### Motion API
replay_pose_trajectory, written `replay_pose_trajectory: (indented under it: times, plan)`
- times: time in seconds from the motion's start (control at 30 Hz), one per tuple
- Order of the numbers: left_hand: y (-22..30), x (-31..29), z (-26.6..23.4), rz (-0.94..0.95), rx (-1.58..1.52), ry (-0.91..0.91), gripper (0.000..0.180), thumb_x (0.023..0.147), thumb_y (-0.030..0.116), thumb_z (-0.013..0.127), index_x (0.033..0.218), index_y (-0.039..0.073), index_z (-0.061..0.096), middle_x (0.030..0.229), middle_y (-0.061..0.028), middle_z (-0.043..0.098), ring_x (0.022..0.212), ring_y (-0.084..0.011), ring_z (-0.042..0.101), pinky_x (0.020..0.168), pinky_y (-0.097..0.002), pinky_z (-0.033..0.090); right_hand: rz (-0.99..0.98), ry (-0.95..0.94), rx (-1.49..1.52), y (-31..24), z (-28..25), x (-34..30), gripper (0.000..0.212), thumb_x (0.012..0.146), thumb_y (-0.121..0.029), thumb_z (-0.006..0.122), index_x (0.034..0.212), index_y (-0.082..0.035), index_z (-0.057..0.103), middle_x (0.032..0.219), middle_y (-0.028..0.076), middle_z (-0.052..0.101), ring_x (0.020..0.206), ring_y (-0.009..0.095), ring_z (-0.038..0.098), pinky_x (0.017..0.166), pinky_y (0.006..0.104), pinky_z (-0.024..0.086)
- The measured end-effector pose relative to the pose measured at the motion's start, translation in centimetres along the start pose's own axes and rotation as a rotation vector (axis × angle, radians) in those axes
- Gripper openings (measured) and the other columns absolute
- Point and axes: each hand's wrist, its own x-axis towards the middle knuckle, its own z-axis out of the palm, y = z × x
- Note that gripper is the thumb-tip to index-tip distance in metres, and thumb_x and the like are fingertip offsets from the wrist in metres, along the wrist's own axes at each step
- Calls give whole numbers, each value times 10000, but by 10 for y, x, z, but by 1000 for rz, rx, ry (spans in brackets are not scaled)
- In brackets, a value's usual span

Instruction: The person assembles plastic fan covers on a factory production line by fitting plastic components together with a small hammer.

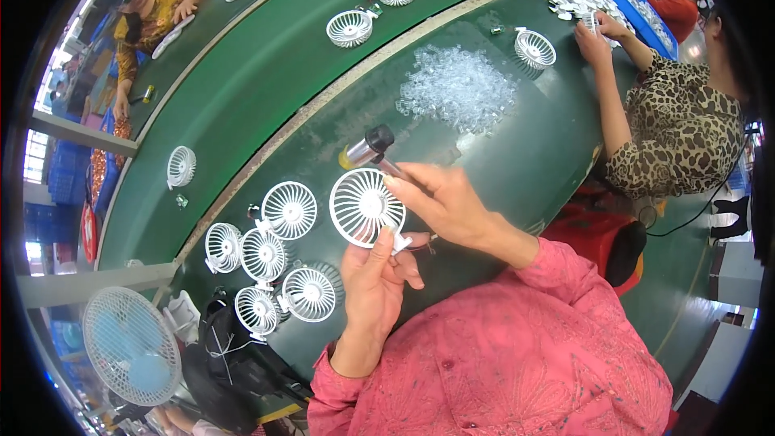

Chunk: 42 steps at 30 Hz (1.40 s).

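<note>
My left hand [375, 282] pinches a round white fan cage [355, 208] with curved slats at its lower stem, thumb on top and fingers beneath. A thin wire seems to trail near the stem. In my right hand [444, 202] is a small hammer [371, 148] with a silver head, one black face and one yellow face. Its head hangs just above the cage, and my right thumb is at the cage's rim. Left of my hands lies a group of similar fan cages [263, 255]. Beyond them is a pile of small clear plastic pieces [458, 89].
A green conveyor belt [266, 89] carries more fan cages past the table's far edge. To the right, a person in leopard print [682, 125] handles white parts near a blue tray [630, 4]. A desk fan [131, 345] and black bag [230, 355] are at lower left.
</note>
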Motion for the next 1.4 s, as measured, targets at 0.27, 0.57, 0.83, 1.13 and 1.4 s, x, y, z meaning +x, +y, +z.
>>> replay_pose_trajectory:
  times: [0.27,0.57,0.83,1.13,1.4]
  plan:
    - [14,4,-20,92,-46,97,282,1011,215,522,1170,-18,541,1045,-220,673,606,-144,595,484,-281,526,181,-165,253,-4,16,-33,268,891,-184,700,1088,-5,677,691,44,623,603,84,567,546,271,451]
    - [7,14,-15,251,124,137,331,981,128,557,1259,-37,485,1063,-245,659,623,-169,643,510,-284,565,133,-81,91,-23,6,-35,333,830,-105,693,1144,-35,609,670,76,578,594,148,583,564,339,456]
    - [2,21,-10,164,81,133,327,991,161,546,1228,-58,496,1021,-274,669,600,-170,639,470,-291,554,13,-24,-3,-9,-13,-37,236,842,-110,669,1019,9,571,687,135,601,569,268,572,550,379,448]
    - [6,15,-11,102,130,54,338,998,157,525,1244,-63,451,972,-296,665,576,-205,643,434,-305,547,24,-50,19,-6,-25,-36,182,844,-94,653,971,21,591,685,146,613,574,282,597,549,381,452]
    - [4,11,-6,111,270,97,374,992,149,537,1296,-30,411,916,-230,667,546,-216,630,377,-301,509,-113,-80,-89,1,-31,-32,156,867,-98,655,931,20,576,719,167,629,630,337,618,578,400,462]
